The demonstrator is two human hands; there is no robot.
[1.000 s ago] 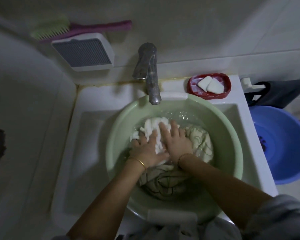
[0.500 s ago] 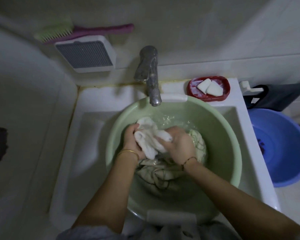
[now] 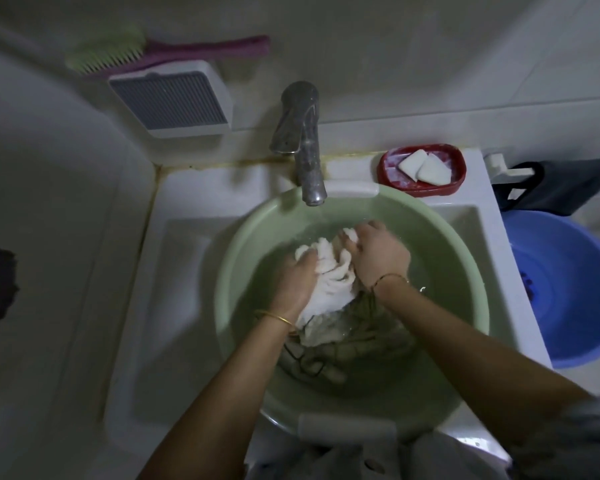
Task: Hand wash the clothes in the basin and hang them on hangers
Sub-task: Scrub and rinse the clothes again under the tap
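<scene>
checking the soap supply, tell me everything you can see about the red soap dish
The red soap dish is a shallow rounded oblong, glossy like plastic, sitting flat on the white sink's back right corner, behind the green basin and right of the tap. It holds two white wedge-shaped soap pieces lying side by side and touching, on a whitish soapy film. No hand touches it.

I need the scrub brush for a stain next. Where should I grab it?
Grip the pink handle near its free right end, reaching up from below. The brush lies flat on top of the white vent box, green bristles left, handle jutting out right.
</scene>
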